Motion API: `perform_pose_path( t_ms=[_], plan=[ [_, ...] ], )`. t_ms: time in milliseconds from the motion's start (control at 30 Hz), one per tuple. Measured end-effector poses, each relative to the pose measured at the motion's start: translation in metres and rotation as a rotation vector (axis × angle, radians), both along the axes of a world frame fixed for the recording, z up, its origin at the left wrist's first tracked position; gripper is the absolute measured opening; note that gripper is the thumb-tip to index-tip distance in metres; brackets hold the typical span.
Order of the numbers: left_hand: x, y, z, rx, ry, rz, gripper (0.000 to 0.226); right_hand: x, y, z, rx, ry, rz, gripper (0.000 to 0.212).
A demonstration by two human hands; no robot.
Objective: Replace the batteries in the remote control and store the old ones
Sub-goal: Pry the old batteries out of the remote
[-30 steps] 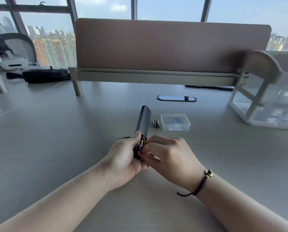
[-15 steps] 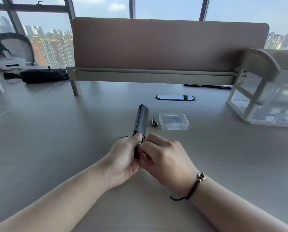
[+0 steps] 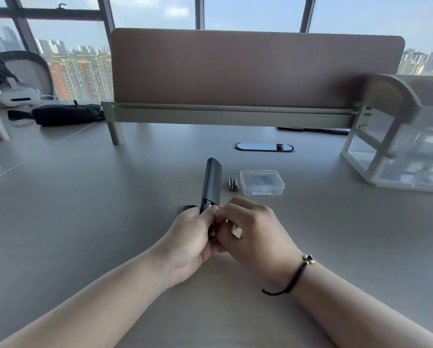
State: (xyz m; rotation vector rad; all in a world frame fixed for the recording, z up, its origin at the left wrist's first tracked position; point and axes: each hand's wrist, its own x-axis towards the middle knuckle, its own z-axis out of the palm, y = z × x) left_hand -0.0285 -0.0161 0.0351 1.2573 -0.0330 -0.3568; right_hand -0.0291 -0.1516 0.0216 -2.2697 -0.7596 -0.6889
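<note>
Grey laminate desk [image 3: 110,234] is carrying the whole setup. Left hand [image 3: 187,243] is gripping the near end of the slim dark grey remote control [image 3: 211,183], which is pointing away from the person, its far end raised off the desk. Right hand [image 3: 254,234] is meeting it from the right, fingers curled and fingertips pinching at the exposed battery compartment at the remote's near end; what sits between those fingertips is hidden, so I cannot tell whether a battery is being held. Two small black cylindrical batteries [image 3: 233,184] are lying side by side on the desk just right of the remote, and a clear rectangular plastic case with a blue insert [image 3: 262,182] is sitting just beside them, lid closed. A small dark piece [image 3: 188,208] is showing on the desk left of the left thumb, mostly hidden. Farther back: an oval black cable grommet [image 3: 264,147], a brown divider panel [image 3: 255,69], a translucent white drawer organiser [image 3: 399,136] at right, a black pouch [image 3: 67,114] and a white headset [image 3: 18,97] at left. A black cord bracelet [image 3: 294,278] is circling the right wrist.
</note>
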Motion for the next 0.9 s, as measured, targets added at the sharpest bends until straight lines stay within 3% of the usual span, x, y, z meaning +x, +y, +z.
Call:
perform_pose_path(
  t_ms=[233,433,533,700,900],
  plan=[
    [0.006,0.002,0.0,-0.086,0.111,0.091,0.028,-0.002,0.002,0.0,0.058,0.125,0.044,0.013],
    [0.005,0.004,0.0,-0.143,0.051,0.028,0.035,0.001,-0.007,0.004,0.18,0.209,-0.017,0.021],
    [0.006,0.004,-0.002,-0.086,0.018,0.042,0.035,0.004,-0.011,0.002,0.208,0.241,-0.085,0.024],
    [0.009,0.001,-0.011,0.106,-0.092,0.082,0.027,0.012,-0.015,-0.002,0.142,0.29,-0.232,0.011],
    [0.01,0.005,-0.01,0.096,-0.101,0.062,0.022,0.016,-0.018,-0.004,0.125,0.361,-0.302,0.019]
  ],
)
